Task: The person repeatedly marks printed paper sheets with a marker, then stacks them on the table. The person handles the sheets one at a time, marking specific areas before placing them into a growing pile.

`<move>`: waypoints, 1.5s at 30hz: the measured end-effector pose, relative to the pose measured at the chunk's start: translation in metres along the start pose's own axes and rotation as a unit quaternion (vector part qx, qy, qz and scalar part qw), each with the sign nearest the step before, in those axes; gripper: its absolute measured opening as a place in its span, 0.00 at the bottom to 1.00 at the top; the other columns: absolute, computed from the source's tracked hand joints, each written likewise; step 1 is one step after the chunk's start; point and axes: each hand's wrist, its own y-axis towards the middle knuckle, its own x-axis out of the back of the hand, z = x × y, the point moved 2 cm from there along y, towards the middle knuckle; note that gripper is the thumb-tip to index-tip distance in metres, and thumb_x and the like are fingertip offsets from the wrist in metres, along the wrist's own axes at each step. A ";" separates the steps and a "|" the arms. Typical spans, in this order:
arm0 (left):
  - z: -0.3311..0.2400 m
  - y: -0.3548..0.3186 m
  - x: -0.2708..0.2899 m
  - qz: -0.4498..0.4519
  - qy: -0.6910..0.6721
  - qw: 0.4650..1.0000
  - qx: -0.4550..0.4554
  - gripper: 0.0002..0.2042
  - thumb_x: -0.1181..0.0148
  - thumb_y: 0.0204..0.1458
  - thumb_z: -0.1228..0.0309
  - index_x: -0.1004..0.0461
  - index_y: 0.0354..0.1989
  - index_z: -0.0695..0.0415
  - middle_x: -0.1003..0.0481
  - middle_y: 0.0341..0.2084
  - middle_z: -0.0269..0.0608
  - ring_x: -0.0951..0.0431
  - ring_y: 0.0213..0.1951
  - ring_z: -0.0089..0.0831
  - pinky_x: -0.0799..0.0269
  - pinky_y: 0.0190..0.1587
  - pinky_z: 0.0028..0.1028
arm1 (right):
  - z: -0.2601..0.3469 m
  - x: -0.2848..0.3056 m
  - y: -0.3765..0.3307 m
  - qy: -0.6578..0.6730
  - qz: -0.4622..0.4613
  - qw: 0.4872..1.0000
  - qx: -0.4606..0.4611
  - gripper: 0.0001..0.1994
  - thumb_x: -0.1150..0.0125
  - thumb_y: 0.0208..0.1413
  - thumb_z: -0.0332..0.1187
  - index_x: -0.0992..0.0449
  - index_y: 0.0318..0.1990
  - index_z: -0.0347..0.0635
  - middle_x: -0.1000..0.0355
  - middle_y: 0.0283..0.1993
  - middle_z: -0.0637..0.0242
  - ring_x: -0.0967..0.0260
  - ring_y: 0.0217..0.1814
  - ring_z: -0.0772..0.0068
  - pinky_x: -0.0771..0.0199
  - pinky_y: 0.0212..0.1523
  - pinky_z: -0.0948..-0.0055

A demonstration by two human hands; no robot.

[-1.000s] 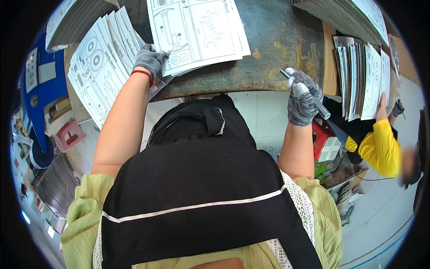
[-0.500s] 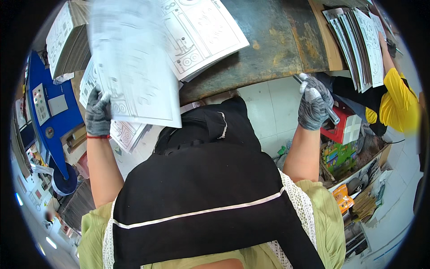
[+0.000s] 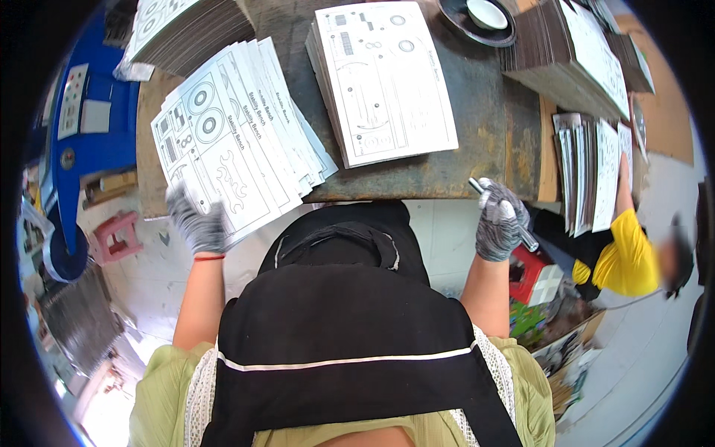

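My left hand, in a grey glove with a red cuff, is at the near-left edge of a fanned pile of printed sheets. Its fingers are slightly blurred and lie apart over the top sheet's edge. The sheets carry line drawings of tools and overlap unevenly. In front of the table's near edge, my gloved right hand is closed around a slim silver metal rod. Both ends of the rod stick out of the fist. Between the hands, a neater stack of printed boards rests on the table.
The worn dark table also bears a tall stack at back left, another at right, and a dark bowl. A co-worker in a yellow sleeve holds boards at right. A pink stool stands lower left.
The sheet that was raised and blurred in my left hand now lies on the fanned pile. My left hand has moved down and slightly right. My right hand still grips the rod.
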 end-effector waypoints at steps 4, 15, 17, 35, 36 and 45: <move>-0.142 -0.013 -0.067 0.189 -0.033 0.972 -0.138 0.37 0.34 0.33 0.64 0.38 0.57 0.59 0.45 0.59 0.52 0.52 0.64 0.48 0.54 0.65 0.39 | -0.021 -0.040 0.059 0.003 0.089 0.996 -0.018 0.14 0.47 0.48 0.37 0.29 0.24 0.31 0.31 0.25 0.54 0.33 0.29 0.62 0.35 0.47 0.58; -0.246 0.007 -0.202 0.407 0.173 0.876 -0.194 0.55 0.50 0.34 0.29 0.57 0.67 0.56 0.58 0.67 0.48 0.61 0.68 0.43 0.75 0.66 0.47 | -0.165 -0.116 0.182 0.242 0.192 0.939 -0.149 0.12 0.47 0.52 0.35 0.27 0.31 0.30 0.31 0.25 0.58 0.33 0.30 0.65 0.30 0.43 0.57; -0.245 0.008 -0.202 0.409 0.182 0.874 -0.189 0.55 0.49 0.34 0.30 0.57 0.67 0.56 0.57 0.66 0.48 0.61 0.68 0.43 0.74 0.66 0.47 | -0.165 -0.131 0.190 0.238 0.183 0.943 -0.141 0.11 0.48 0.51 0.34 0.32 0.23 0.35 0.33 0.25 0.60 0.36 0.28 0.66 0.32 0.45 0.59; -0.245 0.002 -0.212 0.368 0.216 0.883 -0.194 0.46 0.52 0.43 0.39 0.55 0.66 0.58 0.55 0.66 0.48 0.59 0.68 0.42 0.73 0.67 0.46 | -0.113 -0.076 0.031 -0.203 0.392 0.881 0.172 0.15 0.50 0.51 0.41 0.28 0.34 0.35 0.30 0.40 0.50 0.34 0.47 0.45 0.35 0.51 0.54; -0.246 0.001 -0.211 0.376 0.224 0.879 -0.191 0.48 0.52 0.42 0.37 0.56 0.66 0.58 0.55 0.66 0.48 0.59 0.68 0.42 0.73 0.67 0.46 | -0.110 -0.069 0.020 -0.201 0.396 0.882 0.160 0.16 0.51 0.52 0.41 0.29 0.34 0.34 0.30 0.40 0.51 0.34 0.47 0.44 0.35 0.51 0.53; -0.235 0.011 -0.178 0.232 0.003 0.971 -0.049 0.43 0.28 0.29 0.57 0.41 0.57 0.59 0.37 0.53 0.53 0.38 0.57 0.42 0.46 0.60 0.34 | -0.085 -0.044 0.056 -0.168 0.254 0.949 -0.087 0.19 0.46 0.48 0.45 0.27 0.34 0.34 0.31 0.26 0.62 0.35 0.26 0.69 0.33 0.32 0.68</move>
